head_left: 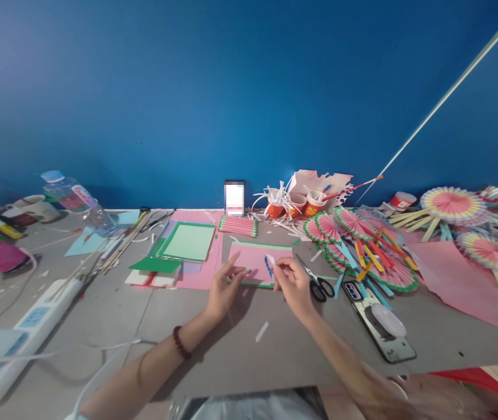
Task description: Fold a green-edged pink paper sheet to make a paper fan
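My left hand (226, 289) rests at the near left edge of a pink paper sheet with green borders (258, 256); its fingers are apart and nothing shows between them. Over the sheet's right side, my right hand (293, 286) pinches a small curled strip, white and blue (269, 267). What the strip is made of I cannot tell. Scissors with black handles (321, 289) lie just right of my right hand. Nearer to me, a white scrap strip (262, 331) lies on the grey table (227, 361).
Left of the sheet are stacked green papers (188, 242), sticks (124, 245), a tilted bottle (83, 204) and a power strip (30, 326). Behind stand a lit phone (234, 198) and red cups (314, 204). Folded paper fans (358, 239) and another phone (378, 324) lie right.
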Demonstrator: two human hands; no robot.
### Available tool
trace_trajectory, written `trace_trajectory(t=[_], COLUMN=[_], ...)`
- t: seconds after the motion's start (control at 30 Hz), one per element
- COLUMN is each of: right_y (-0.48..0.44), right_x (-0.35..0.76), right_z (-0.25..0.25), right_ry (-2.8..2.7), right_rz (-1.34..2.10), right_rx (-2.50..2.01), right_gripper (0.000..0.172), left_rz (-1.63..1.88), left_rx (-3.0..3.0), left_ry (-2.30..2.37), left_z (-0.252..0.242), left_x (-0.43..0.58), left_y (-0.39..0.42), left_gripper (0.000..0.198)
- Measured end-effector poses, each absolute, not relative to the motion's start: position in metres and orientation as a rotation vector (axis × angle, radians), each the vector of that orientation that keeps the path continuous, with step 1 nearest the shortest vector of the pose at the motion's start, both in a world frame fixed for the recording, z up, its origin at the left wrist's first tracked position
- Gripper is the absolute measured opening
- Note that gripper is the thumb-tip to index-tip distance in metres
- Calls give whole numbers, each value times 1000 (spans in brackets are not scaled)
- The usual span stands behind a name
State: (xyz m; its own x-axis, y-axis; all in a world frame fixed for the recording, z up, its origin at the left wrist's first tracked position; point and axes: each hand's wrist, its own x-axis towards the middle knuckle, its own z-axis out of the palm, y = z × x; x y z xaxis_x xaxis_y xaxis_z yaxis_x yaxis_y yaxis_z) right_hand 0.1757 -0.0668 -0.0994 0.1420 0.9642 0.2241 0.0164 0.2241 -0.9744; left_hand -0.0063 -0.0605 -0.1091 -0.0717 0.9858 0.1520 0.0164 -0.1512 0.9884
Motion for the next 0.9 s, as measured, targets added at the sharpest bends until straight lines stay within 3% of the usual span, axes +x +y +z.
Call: trace_trajectory(t=[0.13,0.47,0.9], right_y=[-63,-69,-96], right_x=[183,176,150], right_z=[-91,-69,-56], right_ry=[-1076,-935,-1112], right_rz=[993,1560,1524], right_rx=[-1004,-985,-1323], right_gripper=[29,42,41], left_rz=[1410,1279,1358], left_rx=[1164,840,896], left_ry=[1152,1119,1204], left_z=[-103,-74,-80], left_x=[-9,-3,-4], left_y=[-52,-57,-65], left_gripper=[36,28,28])
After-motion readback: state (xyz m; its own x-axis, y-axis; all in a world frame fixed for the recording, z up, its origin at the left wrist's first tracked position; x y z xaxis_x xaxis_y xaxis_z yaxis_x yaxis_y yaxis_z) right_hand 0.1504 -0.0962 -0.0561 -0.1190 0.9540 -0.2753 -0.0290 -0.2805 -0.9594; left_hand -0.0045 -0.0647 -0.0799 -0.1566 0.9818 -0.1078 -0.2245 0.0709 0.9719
